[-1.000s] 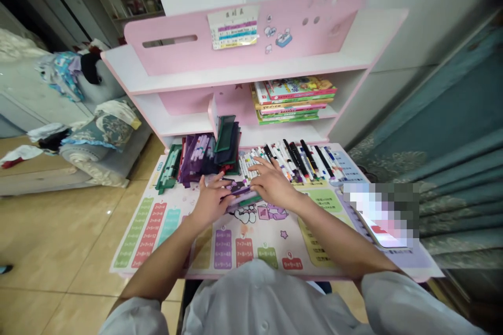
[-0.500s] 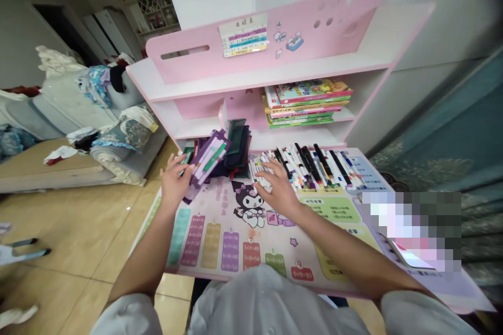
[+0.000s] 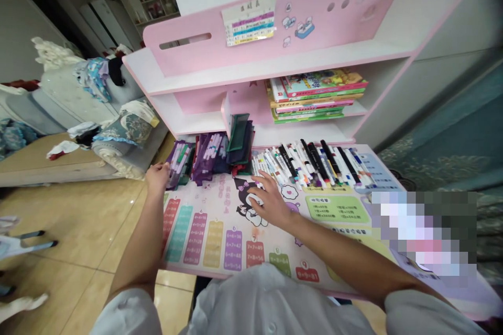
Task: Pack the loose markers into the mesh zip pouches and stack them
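Note:
My left hand [image 3: 158,176] is at the desk's left edge, its fingers curled against a purple marker case [image 3: 178,161] that lies on a green one beside more purple cases [image 3: 210,153]. My right hand [image 3: 269,200] lies open and flat on the cartoon desk mat [image 3: 220,230], its fingertips touching the near end of a long row of markers [image 3: 310,163]. A stack of dark green and navy cases [image 3: 239,138] leans upright behind the purple ones.
The pink desk has a hutch shelf [image 3: 251,68] holding a stack of books [image 3: 314,95]. A blurred patch [image 3: 424,230] covers something at the desk's right. A sofa with clothes [image 3: 98,110] stands to the left on the tiled floor.
My left hand carried a purple marker case from the mat's middle to the far left and set it by the other cases. My right hand stayed near the markers.

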The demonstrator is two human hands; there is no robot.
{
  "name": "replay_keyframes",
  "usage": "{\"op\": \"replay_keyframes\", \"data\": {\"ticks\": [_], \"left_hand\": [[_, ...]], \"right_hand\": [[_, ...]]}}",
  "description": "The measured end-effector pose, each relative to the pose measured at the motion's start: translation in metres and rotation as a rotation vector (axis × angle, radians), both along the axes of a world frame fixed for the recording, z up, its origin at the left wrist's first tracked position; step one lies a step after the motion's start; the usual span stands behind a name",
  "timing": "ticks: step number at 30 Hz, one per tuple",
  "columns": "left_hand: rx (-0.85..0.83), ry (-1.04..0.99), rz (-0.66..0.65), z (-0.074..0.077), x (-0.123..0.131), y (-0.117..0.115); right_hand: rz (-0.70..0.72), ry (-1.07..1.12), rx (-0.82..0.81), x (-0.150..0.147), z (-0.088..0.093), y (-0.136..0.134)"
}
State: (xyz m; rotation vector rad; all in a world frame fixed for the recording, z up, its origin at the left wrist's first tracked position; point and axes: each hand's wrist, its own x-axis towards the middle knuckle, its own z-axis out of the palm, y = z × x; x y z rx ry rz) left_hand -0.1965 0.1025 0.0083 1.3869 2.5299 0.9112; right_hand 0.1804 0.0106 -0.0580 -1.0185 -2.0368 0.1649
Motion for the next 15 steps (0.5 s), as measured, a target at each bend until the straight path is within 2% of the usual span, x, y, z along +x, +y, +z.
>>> {"op": "replay_keyframes", "data": {"ticks": [9,15], "left_hand": [[-0.029,-0.046,0.048,-0.027,0.018,0.040],[-0.072,-0.062,0.066,-0.034,0.024,0.045]], "right_hand": [[-0.005,0.000,0.014,0.003,-0.004,0.002],[-0.006,0.028,-0.009,0.005,-0.003,0.005]]}}
